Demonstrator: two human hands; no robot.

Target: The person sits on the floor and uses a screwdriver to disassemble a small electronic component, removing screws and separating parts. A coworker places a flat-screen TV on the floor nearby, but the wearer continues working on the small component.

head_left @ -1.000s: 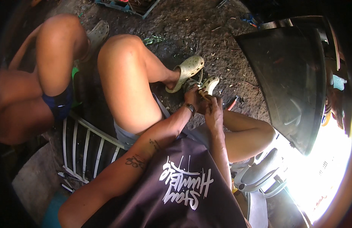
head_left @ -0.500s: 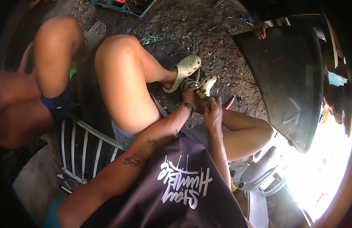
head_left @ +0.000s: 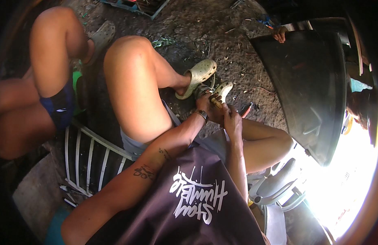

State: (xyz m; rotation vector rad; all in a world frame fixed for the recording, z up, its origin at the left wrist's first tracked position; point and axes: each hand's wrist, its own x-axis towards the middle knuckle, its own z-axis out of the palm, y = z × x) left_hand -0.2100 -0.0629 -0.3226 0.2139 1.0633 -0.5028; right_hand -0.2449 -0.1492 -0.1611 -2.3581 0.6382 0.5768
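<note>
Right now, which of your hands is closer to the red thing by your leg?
Right. Your right hand is just left of the red thing in the picture; your left hand is farther left, past your right.

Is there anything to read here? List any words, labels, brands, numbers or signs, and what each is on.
White lettering on the dark shirt: large, brush-style and upside down in this view; I'm not copying the wording.
Dark tattoo on the left forearm: too small to tell whether it is writing.
Small white mark on the other person's blue shorts: too small to read.
</note>
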